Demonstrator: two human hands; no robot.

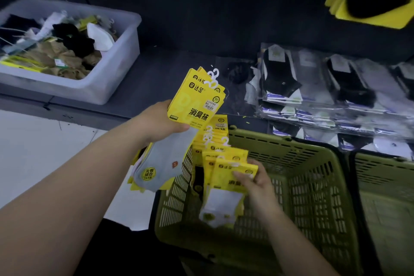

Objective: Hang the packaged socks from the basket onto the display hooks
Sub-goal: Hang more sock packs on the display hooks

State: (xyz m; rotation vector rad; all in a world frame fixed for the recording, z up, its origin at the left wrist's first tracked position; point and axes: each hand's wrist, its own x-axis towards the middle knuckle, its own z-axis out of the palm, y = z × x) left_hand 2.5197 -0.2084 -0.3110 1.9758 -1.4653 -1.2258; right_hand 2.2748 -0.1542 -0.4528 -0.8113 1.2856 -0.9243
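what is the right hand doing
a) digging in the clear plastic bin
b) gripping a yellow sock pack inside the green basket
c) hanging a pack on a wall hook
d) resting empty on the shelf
b: the right hand grips a yellow sock pack down inside the green basket, while the left hand holds a bunch of packs up beside it.

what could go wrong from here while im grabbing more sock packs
1. The left hand grips several fanned packs by their cards; the bundle could slip or splay when another is added.
2. Their white plastic hooks sit crowded together and may tangle.
3. The right hand pinches one pack from a tight row in the basket; lifting it might drag neighbours out.
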